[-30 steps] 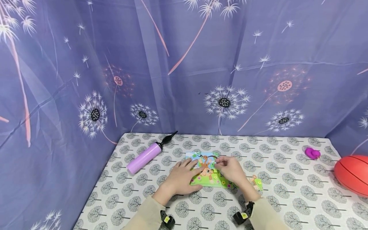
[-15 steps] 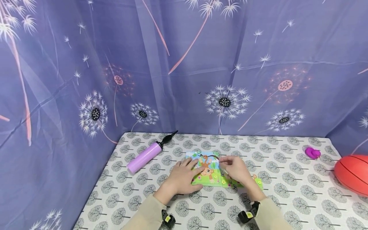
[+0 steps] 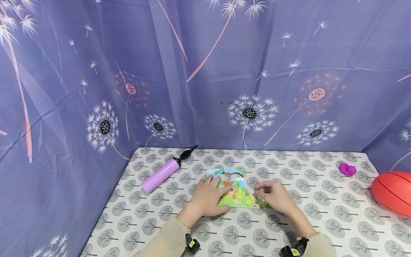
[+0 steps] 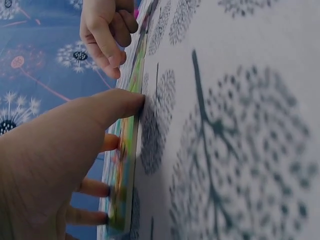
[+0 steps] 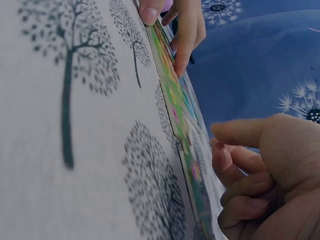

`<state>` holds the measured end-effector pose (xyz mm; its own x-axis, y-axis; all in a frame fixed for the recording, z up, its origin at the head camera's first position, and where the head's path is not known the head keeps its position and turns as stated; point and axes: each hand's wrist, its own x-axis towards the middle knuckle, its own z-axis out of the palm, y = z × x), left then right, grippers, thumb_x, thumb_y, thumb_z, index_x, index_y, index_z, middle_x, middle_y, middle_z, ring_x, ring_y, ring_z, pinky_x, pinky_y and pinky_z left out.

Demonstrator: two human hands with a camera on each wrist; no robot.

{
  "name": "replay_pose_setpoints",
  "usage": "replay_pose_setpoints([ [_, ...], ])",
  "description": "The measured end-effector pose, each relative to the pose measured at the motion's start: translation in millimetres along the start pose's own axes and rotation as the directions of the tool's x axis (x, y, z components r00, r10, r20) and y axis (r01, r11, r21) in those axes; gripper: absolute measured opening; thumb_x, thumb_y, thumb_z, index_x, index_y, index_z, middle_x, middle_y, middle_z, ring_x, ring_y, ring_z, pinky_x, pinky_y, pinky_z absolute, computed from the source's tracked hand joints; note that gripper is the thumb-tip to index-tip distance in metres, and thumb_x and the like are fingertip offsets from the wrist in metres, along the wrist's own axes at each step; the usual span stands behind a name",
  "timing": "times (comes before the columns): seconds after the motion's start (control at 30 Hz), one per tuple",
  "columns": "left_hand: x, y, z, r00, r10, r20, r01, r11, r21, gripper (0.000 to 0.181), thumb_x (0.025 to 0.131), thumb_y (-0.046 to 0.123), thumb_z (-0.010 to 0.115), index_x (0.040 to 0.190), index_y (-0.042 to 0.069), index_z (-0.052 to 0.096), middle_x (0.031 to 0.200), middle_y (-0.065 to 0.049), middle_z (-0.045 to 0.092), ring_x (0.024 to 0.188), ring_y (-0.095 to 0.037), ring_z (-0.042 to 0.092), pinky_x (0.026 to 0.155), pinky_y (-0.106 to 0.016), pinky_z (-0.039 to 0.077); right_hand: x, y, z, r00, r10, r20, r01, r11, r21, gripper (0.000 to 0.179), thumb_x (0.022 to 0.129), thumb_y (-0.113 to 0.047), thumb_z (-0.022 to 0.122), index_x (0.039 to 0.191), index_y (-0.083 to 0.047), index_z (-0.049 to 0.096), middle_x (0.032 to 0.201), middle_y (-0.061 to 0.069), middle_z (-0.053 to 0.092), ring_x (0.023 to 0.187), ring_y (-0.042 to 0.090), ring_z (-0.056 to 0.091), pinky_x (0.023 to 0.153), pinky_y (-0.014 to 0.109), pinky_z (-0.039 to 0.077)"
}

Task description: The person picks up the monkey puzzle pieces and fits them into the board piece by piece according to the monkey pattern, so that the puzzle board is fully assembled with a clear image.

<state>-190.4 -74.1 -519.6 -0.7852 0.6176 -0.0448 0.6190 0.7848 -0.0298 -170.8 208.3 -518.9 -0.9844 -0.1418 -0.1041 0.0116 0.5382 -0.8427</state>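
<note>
The puzzle picture is a flat, nearly square panel with a thin pale edge, printed in glossy blue, green and brown with a monkey. It lies on the tablecloth, a white woven-looking fabric with gray round trees, slightly wrinkled. Against the right side of the picture, at its lower part, lies a thin green puzzle piece with flowers; in the right wrist view, 1 more green piece continues the row.

The left hand rests on the left part of the picture with its fingers spread; its thumb touches the near edge. The right hand is just above the green pieces, to the right of the picture and apart from it. Its fingers are loosely bent around nothing, and the tips of thumb and index finger are close to each other.

Farther left lies a smooth lilac cylinder pump with a black tapered nozzle. At the right are a small rounded purple toy and a red ball with black lines. Behind hangs a blue-violet curtain with dandelions and soft folds.
</note>
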Motion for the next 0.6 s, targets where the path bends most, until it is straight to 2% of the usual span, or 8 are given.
replay_pose_setpoints([
  [0.13,4.0,4.7,-0.5,1.000,-0.006,-0.009,0.007,0.999,0.042,0.080,0.091,0.081,0.046,0.159,0.040,0.041,0.144,-0.011,0.052,0.134,-0.045,0.048,0.107,-0.070,0.042,-3.6,3,-3,0.998,-0.044,0.043,0.045,0.998,-0.036,0.036,0.085,-0.018,0.086,0.114,-0.001,0.075,0.077,0.002,0.063,0.058,0.011,0.054,0.045,0.020,0.041],
  [0.2,5.1,5.9,-0.9,1.000,-0.011,-0.007,0.011,0.999,0.052,0.081,0.091,0.082,0.046,0.159,0.040,0.041,0.141,-0.011,0.052,0.132,-0.044,0.049,0.106,-0.070,0.042,-5.4,4,-3,0.996,-0.047,0.080,0.048,0.999,-0.019,0.043,0.081,-0.019,0.089,0.116,0.001,0.073,0.078,0.004,0.062,0.057,0.012,0.057,0.046,0.022,0.048],
  [0.3,5.3,5.5,-1.3,1.000,-0.009,-0.007,0.010,0.999,0.049,0.080,0.091,0.082,0.047,0.159,0.040,0.042,0.140,-0.010,0.053,0.131,-0.042,0.050,0.106,-0.068,0.043,-7.0,5,-2,0.992,-0.051,0.113,0.053,0.998,-0.019,0.052,0.075,-0.018,0.093,0.118,0.001,0.072,0.081,0.005,0.060,0.061,0.015,0.060,0.057,0.026,0.055],
  [0.43,3.2,2.2,-0.5,1.000,0.010,-0.014,-0.009,1.000,0.015,0.079,0.092,0.081,0.047,0.159,0.040,0.041,0.145,-0.008,0.051,0.133,-0.040,0.048,0.107,-0.064,0.043,-7.8,6,1,0.992,-0.038,0.122,0.043,0.999,-0.032,0.051,0.071,-0.016,0.094,0.115,-0.001,0.073,0.082,0.005,0.058,0.062,0.016,0.062,0.065,0.028,0.058],
  [0.6,-1.8,-6.6,1.8,0.999,0.038,-0.011,-0.038,0.999,-0.034,0.079,0.093,0.079,0.048,0.161,0.039,0.039,0.158,-0.009,0.042,0.142,-0.041,0.041,0.113,-0.064,0.038,-9.5,5,2,0.989,-0.017,0.145,0.020,1.000,-0.018,0.043,0.074,-0.014,0.093,0.110,-0.002,0.072,0.083,0.007,0.056,0.055,0.020,0.067,0.060,0.031,0.061],
])
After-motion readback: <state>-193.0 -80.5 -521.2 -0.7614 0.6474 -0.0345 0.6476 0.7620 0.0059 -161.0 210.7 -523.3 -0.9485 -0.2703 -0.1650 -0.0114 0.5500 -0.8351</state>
